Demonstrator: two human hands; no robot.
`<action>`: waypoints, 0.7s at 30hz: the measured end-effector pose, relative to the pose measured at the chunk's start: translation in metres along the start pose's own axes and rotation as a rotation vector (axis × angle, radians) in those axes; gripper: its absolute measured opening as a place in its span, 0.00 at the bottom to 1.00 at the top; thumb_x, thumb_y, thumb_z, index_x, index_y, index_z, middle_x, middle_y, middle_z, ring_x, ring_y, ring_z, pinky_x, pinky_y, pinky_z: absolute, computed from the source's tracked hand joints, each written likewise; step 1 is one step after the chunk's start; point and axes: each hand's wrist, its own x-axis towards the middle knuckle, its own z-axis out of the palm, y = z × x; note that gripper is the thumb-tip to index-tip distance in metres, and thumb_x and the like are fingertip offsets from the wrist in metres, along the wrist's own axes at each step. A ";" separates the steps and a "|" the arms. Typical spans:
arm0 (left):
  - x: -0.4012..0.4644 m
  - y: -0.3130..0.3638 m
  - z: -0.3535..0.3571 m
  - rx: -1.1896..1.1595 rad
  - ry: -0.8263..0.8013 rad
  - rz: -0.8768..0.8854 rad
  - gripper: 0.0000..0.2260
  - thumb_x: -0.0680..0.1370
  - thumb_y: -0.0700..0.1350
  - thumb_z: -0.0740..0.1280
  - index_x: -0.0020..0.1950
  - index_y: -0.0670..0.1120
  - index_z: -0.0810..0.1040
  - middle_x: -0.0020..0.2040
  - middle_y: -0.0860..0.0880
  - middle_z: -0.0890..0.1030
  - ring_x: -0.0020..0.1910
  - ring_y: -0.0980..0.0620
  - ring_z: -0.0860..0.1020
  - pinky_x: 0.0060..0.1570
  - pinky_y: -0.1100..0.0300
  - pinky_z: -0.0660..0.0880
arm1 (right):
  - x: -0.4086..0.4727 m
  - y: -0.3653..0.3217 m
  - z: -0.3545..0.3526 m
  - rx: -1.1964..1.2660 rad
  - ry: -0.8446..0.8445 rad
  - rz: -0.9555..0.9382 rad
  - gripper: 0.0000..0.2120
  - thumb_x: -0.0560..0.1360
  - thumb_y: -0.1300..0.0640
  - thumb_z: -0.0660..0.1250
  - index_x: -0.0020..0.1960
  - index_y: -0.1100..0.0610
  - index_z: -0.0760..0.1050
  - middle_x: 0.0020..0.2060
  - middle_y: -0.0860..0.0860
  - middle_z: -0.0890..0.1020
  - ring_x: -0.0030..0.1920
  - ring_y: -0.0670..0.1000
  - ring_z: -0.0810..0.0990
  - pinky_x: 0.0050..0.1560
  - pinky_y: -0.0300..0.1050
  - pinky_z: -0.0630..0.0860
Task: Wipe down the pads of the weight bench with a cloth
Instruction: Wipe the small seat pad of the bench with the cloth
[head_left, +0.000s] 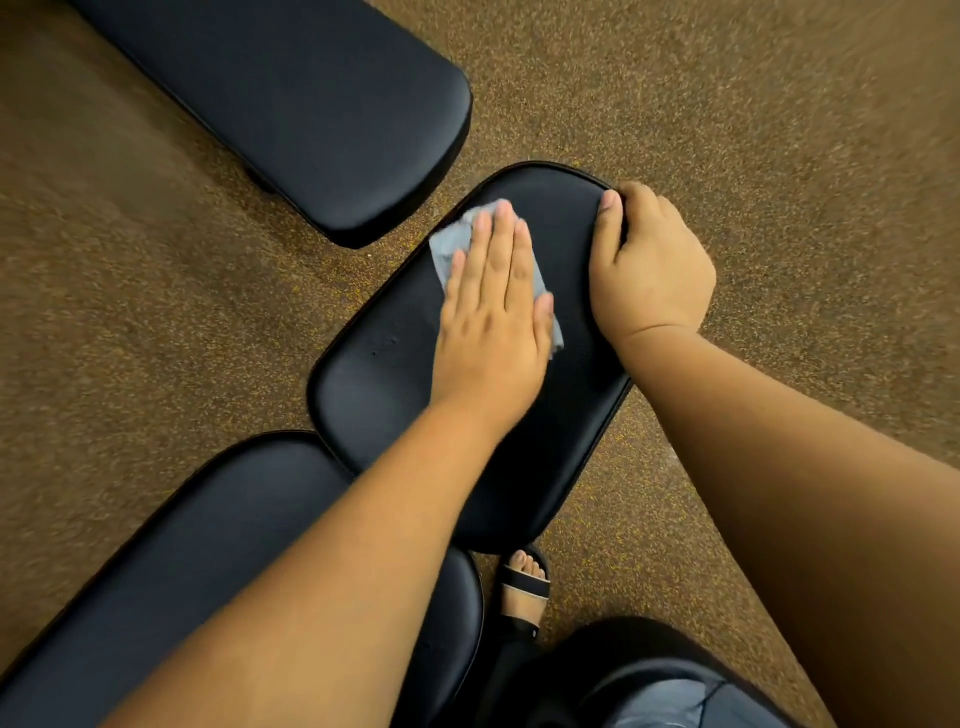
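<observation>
A black padded seat pad (374, 395) of the weight bench lies in the middle of the view. My left hand (493, 312) lies flat with straight fingers on a small grey cloth (452, 247), pressing it onto the pad's far left part. My right hand (649, 265) grips the pad's far right edge, fingers curled over the rim and thumb on top. A longer black back pad (182, 571) joins the seat pad at the lower left, partly hidden by my left forearm.
A second black bench pad (311, 104) stands at the upper left, close to the seat pad's far corner. Brown speckled floor (779, 130) surrounds everything. My sandalled foot (524, 587) stands just below the seat pad.
</observation>
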 end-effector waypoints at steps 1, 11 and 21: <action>-0.018 0.002 0.001 0.010 -0.013 -0.026 0.26 0.83 0.48 0.49 0.79 0.37 0.52 0.79 0.40 0.53 0.79 0.43 0.50 0.77 0.47 0.51 | 0.000 0.000 0.000 -0.001 0.000 0.002 0.19 0.81 0.43 0.47 0.56 0.52 0.73 0.51 0.51 0.80 0.48 0.59 0.78 0.41 0.47 0.66; -0.030 0.005 0.007 0.031 0.031 -0.141 0.26 0.82 0.48 0.51 0.78 0.37 0.56 0.79 0.40 0.57 0.78 0.43 0.54 0.76 0.48 0.52 | 0.001 -0.002 0.002 -0.014 0.016 0.005 0.20 0.81 0.43 0.47 0.57 0.52 0.73 0.52 0.52 0.80 0.50 0.59 0.78 0.43 0.50 0.69; -0.015 0.012 0.005 0.027 0.036 -0.149 0.26 0.83 0.49 0.50 0.78 0.37 0.54 0.79 0.40 0.55 0.79 0.44 0.52 0.76 0.47 0.53 | 0.000 -0.001 0.002 0.005 0.009 0.008 0.20 0.81 0.43 0.47 0.56 0.52 0.73 0.51 0.51 0.80 0.50 0.58 0.78 0.44 0.50 0.71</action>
